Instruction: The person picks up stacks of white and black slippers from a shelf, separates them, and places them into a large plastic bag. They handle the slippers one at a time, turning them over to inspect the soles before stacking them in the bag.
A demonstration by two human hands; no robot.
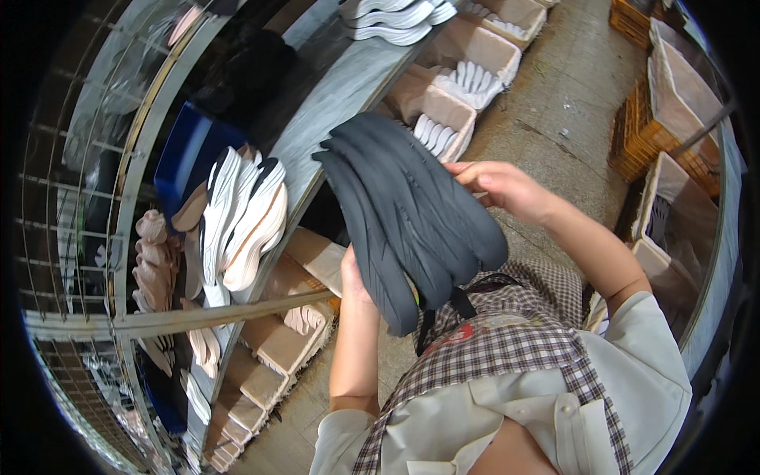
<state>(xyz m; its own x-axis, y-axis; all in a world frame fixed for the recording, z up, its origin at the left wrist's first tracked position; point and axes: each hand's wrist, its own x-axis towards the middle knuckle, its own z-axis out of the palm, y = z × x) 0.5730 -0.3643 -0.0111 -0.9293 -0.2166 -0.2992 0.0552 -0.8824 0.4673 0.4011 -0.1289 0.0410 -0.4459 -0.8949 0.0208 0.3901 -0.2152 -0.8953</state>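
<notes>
A row of several dark grey shoe soles is held in front of my body, the soles lying side by side on edge. My left hand is closed on the near left side of the bundle, its fingers mostly hidden beneath the soles. At the right side my right hand pinches the edge of the outermost sole between thumb and fingers. White shoe soles with dark and tan parts lie in a pile on the bench to the left.
A long grey bench runs along the left, with wavy white soles at its far end. Lined bins of soles stand beside it. A metal rail crosses the lower left. Orange crates stand at the right across the floor.
</notes>
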